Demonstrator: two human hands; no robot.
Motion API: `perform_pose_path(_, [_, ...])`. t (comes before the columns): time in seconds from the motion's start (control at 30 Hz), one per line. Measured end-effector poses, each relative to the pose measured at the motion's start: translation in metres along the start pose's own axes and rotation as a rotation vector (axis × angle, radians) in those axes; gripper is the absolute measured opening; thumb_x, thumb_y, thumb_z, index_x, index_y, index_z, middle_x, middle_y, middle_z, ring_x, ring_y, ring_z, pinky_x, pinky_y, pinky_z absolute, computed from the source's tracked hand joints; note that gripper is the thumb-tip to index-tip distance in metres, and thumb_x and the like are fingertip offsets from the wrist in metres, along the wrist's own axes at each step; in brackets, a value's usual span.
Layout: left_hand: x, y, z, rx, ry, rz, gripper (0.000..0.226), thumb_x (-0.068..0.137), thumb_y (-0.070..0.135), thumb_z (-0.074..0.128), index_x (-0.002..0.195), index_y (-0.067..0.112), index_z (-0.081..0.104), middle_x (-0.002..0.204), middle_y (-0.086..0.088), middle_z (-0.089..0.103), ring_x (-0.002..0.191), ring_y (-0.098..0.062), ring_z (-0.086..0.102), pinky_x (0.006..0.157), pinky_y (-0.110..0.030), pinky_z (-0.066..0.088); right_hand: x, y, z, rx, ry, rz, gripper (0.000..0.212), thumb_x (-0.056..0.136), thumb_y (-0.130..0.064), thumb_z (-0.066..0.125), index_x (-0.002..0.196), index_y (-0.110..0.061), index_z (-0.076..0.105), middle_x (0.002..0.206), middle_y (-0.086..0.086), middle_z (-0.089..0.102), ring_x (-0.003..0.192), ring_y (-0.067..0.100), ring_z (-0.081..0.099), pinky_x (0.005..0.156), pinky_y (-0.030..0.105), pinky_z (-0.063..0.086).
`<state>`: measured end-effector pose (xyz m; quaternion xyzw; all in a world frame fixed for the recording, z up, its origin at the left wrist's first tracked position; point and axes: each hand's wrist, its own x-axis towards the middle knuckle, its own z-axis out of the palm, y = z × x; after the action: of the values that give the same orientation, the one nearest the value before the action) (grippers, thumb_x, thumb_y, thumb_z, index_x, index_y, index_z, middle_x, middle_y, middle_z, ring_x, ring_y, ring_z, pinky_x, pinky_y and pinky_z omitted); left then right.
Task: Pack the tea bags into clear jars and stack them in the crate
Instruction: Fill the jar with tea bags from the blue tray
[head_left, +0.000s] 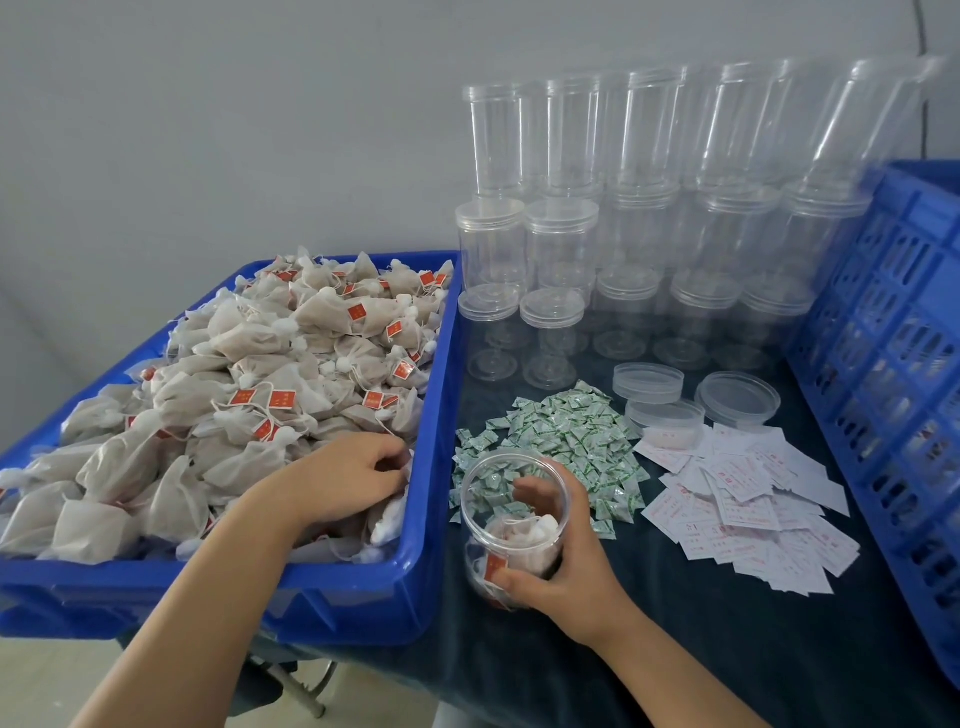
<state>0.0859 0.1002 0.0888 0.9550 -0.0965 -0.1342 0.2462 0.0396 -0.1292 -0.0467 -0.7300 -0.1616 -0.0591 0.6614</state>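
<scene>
Leftmost, a shallow blue tray (436, 467) is heaped with tea bags (270, 374), each a pale pouch with string and a red tag. The left hand (348, 478) lies inside the tray at its near right corner, fingers curled down among the bags; whether they pinch one cannot be told.

Just right of the tray's near corner, an open clear jar (511, 525) stands on the dark cloth (701, 649). It holds a few tea bags at the bottom. The right hand (566, 561) grips the jar, thumb across its near wall and fingers wrapped around the far side.

Beyond the jar, relative to the tray's right wall:
- near, a pile of small green-and-white sachets (561, 447);
- farther right, a spread of white paper slips (753, 504) with red print;
- behind these, three loose clear lids (737, 397);
- toward the wall, stacked empty lidded jars (561, 234).

Rightmost, a blue slatted crate (893, 395) stands at the cloth's edge; its contents cannot be made out.
</scene>
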Motion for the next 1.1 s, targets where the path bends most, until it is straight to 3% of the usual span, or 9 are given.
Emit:
perform_pose_path(0.33, [0.002, -0.001, 0.0, -0.024, 0.336, 0.055, 0.02, 0.099, 0.023, 0.046, 0.079, 0.025, 0.05, 0.074, 0.001, 0.062, 0.07, -0.015, 0.059, 0.06, -0.024, 0.041, 0.0, 0.0, 0.0, -0.015, 0.008, -0.016, 0.098, 0.063, -0.032, 0.087, 0.137, -0.061, 0.029, 0.131, -0.022, 0.049, 0.134, 0.009, 0.045, 0.103, 0.032, 0.047])
perform_pose_path(0.43, [0.005, -0.002, -0.001, -0.171, 0.439, 0.045, 0.017, 0.101, 0.024, 0.042, 0.085, 0.021, 0.047, 0.074, -0.006, 0.066, 0.071, -0.024, 0.065, 0.064, -0.034, 0.052, 0.0, 0.001, -0.001, -0.008, 0.01, -0.009, 0.098, 0.063, -0.032, 0.087, 0.137, -0.06, 0.029, 0.131, -0.022, 0.049, 0.133, 0.008, 0.045, 0.101, 0.027, 0.047])
perform_pose_path(0.63, [0.004, 0.001, -0.004, -0.368, 0.718, 0.075, 0.009, 0.094, 0.029, 0.057, 0.088, 0.031, 0.051, 0.087, 0.004, 0.066, 0.07, -0.016, 0.066, 0.056, -0.023, 0.05, 0.0, 0.001, 0.0, 0.003, 0.006, -0.003, 0.099, 0.063, -0.031, 0.087, 0.136, -0.062, 0.029, 0.13, -0.024, 0.049, 0.133, 0.006, 0.046, 0.099, 0.021, 0.047])
perform_pose_path(0.73, [0.003, 0.003, -0.003, -0.44, 0.752, 0.135, 0.012, 0.091, 0.027, 0.062, 0.093, 0.036, 0.055, 0.095, 0.012, 0.066, 0.081, -0.01, 0.065, 0.069, -0.028, 0.055, 0.0, 0.001, 0.0, 0.006, 0.005, -0.008, 0.098, 0.062, -0.03, 0.087, 0.136, -0.062, 0.029, 0.129, -0.025, 0.049, 0.132, 0.005, 0.046, 0.099, 0.021, 0.047])
perform_pose_path(0.83, [-0.001, 0.011, -0.003, -0.457, 0.754, 0.195, 0.021, 0.09, 0.024, 0.064, 0.088, 0.043, 0.056, 0.088, 0.024, 0.064, 0.073, -0.006, 0.063, 0.057, -0.014, 0.051, 0.001, 0.001, 0.0, 0.01, 0.004, -0.007, 0.098, 0.062, -0.031, 0.086, 0.135, -0.063, 0.029, 0.129, -0.025, 0.049, 0.132, 0.005, 0.046, 0.099, 0.021, 0.047])
perform_pose_path(0.9, [-0.002, 0.016, -0.002, -0.477, 0.735, 0.233, 0.024, 0.09, 0.02, 0.064, 0.088, 0.044, 0.058, 0.088, 0.024, 0.065, 0.075, -0.006, 0.064, 0.06, -0.015, 0.052, 0.001, 0.002, 0.0, 0.012, 0.001, -0.006, 0.099, 0.062, -0.031, 0.087, 0.136, -0.062, 0.029, 0.13, -0.025, 0.049, 0.133, 0.005, 0.045, 0.099, 0.022, 0.047])
perform_pose_path(1.0, [-0.006, 0.026, -0.003, -0.498, 0.715, 0.322, 0.033, 0.088, 0.012, 0.065, 0.087, 0.045, 0.061, 0.089, 0.018, 0.068, 0.081, -0.01, 0.065, 0.071, -0.027, 0.054, 0.001, 0.003, -0.001, 0.018, 0.001, 0.001, 0.1, 0.062, -0.032, 0.088, 0.137, -0.06, 0.028, 0.13, -0.024, 0.049, 0.133, 0.006, 0.046, 0.098, 0.023, 0.047])
perform_pose_path(1.1, [-0.012, 0.043, -0.003, -0.5, 0.702, 0.401, 0.034, 0.087, 0.008, 0.065, 0.09, 0.041, 0.06, 0.09, 0.021, 0.067, 0.081, -0.006, 0.064, 0.07, -0.02, 0.054, 0.001, 0.004, -0.001, 0.02, -0.001, 0.001, 0.1, 0.063, -0.031, 0.088, 0.138, -0.06, 0.028, 0.13, -0.025, 0.049, 0.132, 0.006, 0.046, 0.098, 0.023, 0.048])
